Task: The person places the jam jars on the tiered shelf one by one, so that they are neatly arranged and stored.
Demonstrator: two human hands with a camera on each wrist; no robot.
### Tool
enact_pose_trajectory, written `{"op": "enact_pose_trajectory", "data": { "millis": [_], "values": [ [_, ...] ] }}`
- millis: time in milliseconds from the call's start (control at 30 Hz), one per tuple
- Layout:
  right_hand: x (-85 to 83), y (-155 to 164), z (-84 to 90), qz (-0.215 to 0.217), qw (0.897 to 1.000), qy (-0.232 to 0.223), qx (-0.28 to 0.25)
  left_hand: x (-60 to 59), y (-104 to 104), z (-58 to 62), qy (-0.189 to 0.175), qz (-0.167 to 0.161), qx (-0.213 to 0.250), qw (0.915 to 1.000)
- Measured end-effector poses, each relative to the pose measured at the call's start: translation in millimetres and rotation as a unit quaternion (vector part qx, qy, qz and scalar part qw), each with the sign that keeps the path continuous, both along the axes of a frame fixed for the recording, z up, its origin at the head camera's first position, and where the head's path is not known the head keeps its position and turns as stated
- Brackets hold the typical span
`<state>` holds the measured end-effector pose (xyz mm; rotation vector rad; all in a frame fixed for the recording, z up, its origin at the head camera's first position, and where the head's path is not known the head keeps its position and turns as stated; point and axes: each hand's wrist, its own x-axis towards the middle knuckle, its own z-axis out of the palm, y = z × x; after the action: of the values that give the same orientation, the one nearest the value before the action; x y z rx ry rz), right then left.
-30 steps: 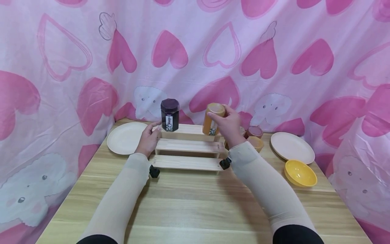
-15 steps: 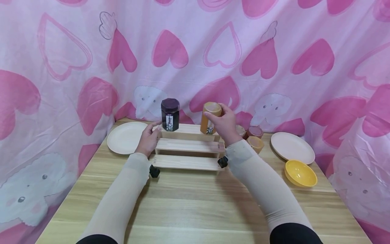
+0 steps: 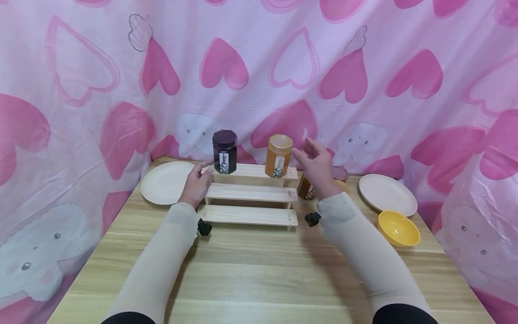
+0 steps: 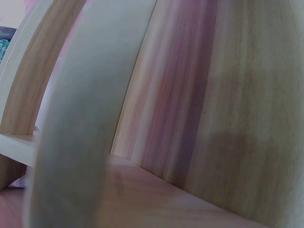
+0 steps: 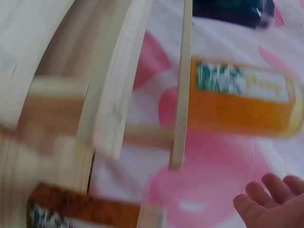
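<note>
The right hand (image 3: 317, 167) hangs in the air with its fingers spread and holds nothing, just to the right of the orange jar (image 3: 278, 156), which stands upright at the right end of the top step of the wooden rack (image 3: 251, 194). The left hand (image 3: 197, 183) rests with relaxed fingers against the left end of the rack, near the dark jar (image 3: 225, 152) on the same step. The orange jar looks like glass, so probably stiff, rather heavy, smooth and breakable; its flat sides below the lid seem the safest place to take it.
</note>
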<state>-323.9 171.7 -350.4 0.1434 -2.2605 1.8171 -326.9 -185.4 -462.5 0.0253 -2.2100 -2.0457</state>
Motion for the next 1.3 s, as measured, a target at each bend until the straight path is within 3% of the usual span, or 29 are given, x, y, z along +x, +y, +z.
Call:
{"op": "enact_pose_trajectory", "data": {
  "millis": [300,433,567,867,1300],
  "values": [
    [13.9,51,-2.6,-0.032,0.999,0.005,0.027,22.4,6,29.7,0.002,-0.017,0.005,0.9998],
    [19.7,72,-5.6,-0.035,0.999,-0.021,0.026,26.4,7,34.8,0.003,-0.019,0.001,0.9998],
    [22.9,88,-10.0,-0.045,0.998,-0.043,0.005,24.7,6,32.3,-0.001,-0.019,0.003,0.9998],
    [33.2,117,-25.1,-0.091,0.993,-0.064,0.027,0.7,1,1.0,0.005,-0.006,0.004,1.0],
    [47.0,134,-45.0,-0.11,0.99,-0.079,0.032,0.5,1,-0.2,0.015,0.0,0.002,0.9999]
  ]
}}
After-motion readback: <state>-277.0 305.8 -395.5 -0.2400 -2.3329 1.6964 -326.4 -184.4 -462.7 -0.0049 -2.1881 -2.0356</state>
